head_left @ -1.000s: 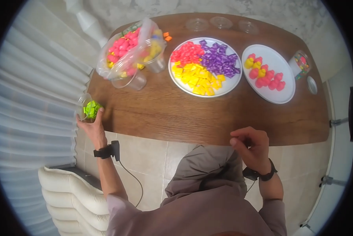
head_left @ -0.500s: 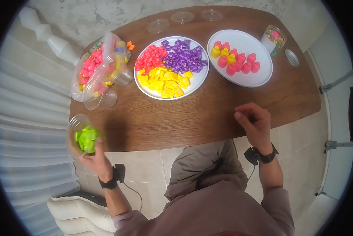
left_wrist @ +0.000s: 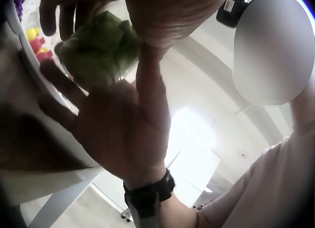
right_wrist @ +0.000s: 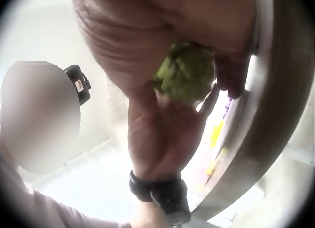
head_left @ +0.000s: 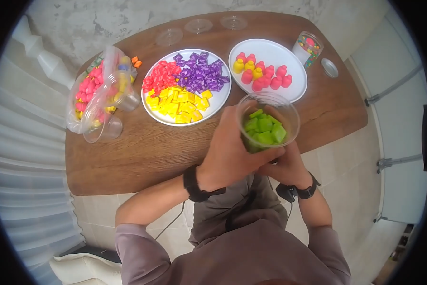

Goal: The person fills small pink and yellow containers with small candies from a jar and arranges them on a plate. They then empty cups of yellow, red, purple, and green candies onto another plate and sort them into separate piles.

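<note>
Green wrapped pieces [head_left: 265, 129] lie in a clear plastic cup [head_left: 292, 111], held up over the table's front edge. The left hand [head_left: 227, 156] grips the cup from the left, thumb across its lower front. From the right and below, the right hand [head_left: 289, 166] also holds it, its fingers partly hidden in the head view. The left wrist view shows the right hand [left_wrist: 123, 124] with its palm and fingers around the cup's lower part. In the right wrist view the left hand [right_wrist: 167, 132] meets the green-filled cup [right_wrist: 187, 75] from the other side.
Behind the cup stand a plate [head_left: 225, 97] of red, purple and yellow pieces and a plate [head_left: 299, 92] of pink and yellow figures. Bags [head_left: 87, 90] and clear cups [head_left: 110, 128] stand left; a jar [head_left: 308, 47] and lid [head_left: 330, 68] lie right; clear lids [head_left: 198, 26] line the back.
The left hand has carried the cup of green pieces from the table's left end to the right. The right hand has taken hold of the cup too.
</note>
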`<action>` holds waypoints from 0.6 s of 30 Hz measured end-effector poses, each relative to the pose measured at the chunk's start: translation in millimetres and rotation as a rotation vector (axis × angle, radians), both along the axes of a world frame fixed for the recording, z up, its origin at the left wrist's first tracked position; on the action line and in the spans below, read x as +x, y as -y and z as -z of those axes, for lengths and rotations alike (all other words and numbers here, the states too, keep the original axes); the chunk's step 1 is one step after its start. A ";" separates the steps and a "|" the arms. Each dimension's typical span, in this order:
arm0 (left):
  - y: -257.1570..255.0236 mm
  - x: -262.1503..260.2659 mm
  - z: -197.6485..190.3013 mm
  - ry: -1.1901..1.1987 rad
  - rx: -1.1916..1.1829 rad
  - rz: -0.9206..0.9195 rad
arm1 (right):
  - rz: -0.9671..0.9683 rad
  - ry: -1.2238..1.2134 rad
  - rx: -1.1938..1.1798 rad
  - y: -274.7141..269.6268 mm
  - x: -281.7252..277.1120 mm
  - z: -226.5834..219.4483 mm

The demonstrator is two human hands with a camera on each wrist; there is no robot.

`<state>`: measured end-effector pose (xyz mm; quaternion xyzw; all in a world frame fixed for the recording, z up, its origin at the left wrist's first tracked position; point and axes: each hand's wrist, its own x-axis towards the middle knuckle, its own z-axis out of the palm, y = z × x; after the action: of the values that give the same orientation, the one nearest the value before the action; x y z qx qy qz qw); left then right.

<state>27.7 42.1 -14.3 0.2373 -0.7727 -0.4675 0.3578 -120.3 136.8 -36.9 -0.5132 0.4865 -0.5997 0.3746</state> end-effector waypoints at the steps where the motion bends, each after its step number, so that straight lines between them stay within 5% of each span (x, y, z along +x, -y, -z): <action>1: 0.2 -3.7 -0.5 -0.022 -0.011 0.009 | 0.029 -0.024 -0.016 1.4 0.0 1.2; 6: 25.2 14.1 -11.8 -0.004 -0.279 0.080 | 0.151 -0.247 0.065 8.4 -8.8 -15.3; 11: 62.8 43.7 -17.5 0.399 -0.645 -0.029 | 0.153 -0.397 0.138 16.3 -25.5 -23.6; 18: 71.2 46.0 -1.9 0.495 -0.654 -0.057 | 0.190 -0.600 0.100 41.6 -23.5 -36.2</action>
<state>73.8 -29.1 -12.3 0.2378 -0.9364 -0.1161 0.2305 -143.8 95.2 -0.7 -0.6003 0.6501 -0.4291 0.1814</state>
